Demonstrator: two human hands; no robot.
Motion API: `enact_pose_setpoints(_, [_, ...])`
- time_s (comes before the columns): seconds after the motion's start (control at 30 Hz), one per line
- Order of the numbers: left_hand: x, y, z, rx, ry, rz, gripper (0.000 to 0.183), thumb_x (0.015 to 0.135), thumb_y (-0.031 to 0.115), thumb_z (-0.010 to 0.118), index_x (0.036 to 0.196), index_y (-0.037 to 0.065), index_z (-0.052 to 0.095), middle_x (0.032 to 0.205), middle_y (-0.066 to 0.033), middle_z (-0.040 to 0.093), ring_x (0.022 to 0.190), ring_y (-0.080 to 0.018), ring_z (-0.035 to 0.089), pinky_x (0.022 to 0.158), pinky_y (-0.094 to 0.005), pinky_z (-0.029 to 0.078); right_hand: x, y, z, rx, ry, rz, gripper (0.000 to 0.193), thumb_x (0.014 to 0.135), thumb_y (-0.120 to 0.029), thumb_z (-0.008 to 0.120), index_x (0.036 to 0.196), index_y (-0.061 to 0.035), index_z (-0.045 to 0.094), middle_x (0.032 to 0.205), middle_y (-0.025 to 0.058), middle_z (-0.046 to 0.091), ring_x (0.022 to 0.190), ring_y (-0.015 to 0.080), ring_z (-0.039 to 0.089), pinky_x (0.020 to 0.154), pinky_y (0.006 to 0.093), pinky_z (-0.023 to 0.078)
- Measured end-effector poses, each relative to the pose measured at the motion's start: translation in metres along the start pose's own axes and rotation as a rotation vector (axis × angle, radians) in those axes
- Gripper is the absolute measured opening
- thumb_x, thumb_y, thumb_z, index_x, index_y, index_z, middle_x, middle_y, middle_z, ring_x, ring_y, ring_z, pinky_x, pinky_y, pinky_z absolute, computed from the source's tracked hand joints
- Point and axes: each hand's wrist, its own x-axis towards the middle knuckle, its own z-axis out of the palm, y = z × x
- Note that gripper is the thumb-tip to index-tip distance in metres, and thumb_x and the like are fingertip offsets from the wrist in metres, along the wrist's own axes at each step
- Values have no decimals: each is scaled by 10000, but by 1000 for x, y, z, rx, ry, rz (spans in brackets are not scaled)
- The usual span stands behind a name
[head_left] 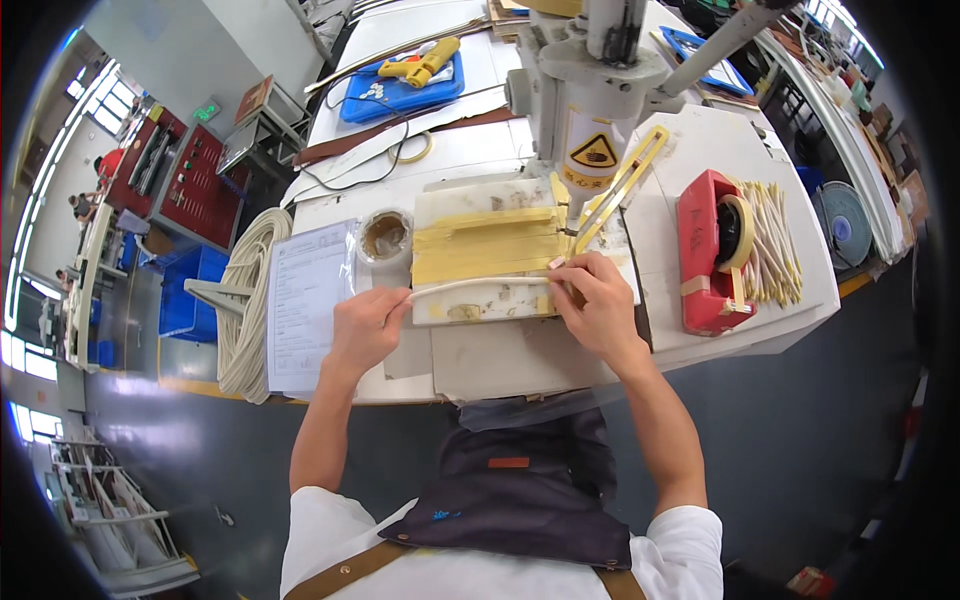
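A short length of white cord (480, 287) is stretched between my two hands, bowing slightly upward. My left hand (368, 325) pinches its left end, fist-like. At the other end, the fingers of my right hand (595, 300) close on the cord, with a small pale bit by the fingertips that I cannot make out. Under the cord lies a white board (490, 311), its middle covered by strips of yellow tape (490, 245). Just beyond my right hand is a hinged yellow-edged metal arm (620, 190), beside the grey machine column (597, 120).
To the right stand a red tape dispenser (700, 255) and a bundle of white cords (768, 240) with yellow ends. On the left are a clear tape roll (385, 237), a sleeved paper sheet (308, 310) and a coil of cord (245, 310). A yellow glue gun (425, 65) rests on a blue tray (400, 95).
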Motion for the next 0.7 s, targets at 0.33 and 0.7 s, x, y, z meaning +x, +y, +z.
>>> enact_pose_setpoints(0.33, [-21,-1,-2,-174,89,-157,77,887,43,677,929,17,737,772,-108,692,665,-244,656,608,-331,492,-8,-47,-136,18,111,47,392,834,-5,733,1219,-15,661,1161,150,678,816,222,685,654,313,549])
enact_pose_setpoints(0.7, [-44,128,9,-1413,-505,-638,185,977,74,624,1012,-80,721,742,-79,679,554,-65,525,505,-199,410,12,27,-223,181,-201,977,243,911,-250,719,875,-15,769,653,-6,614,476,44,484,430,237,363])
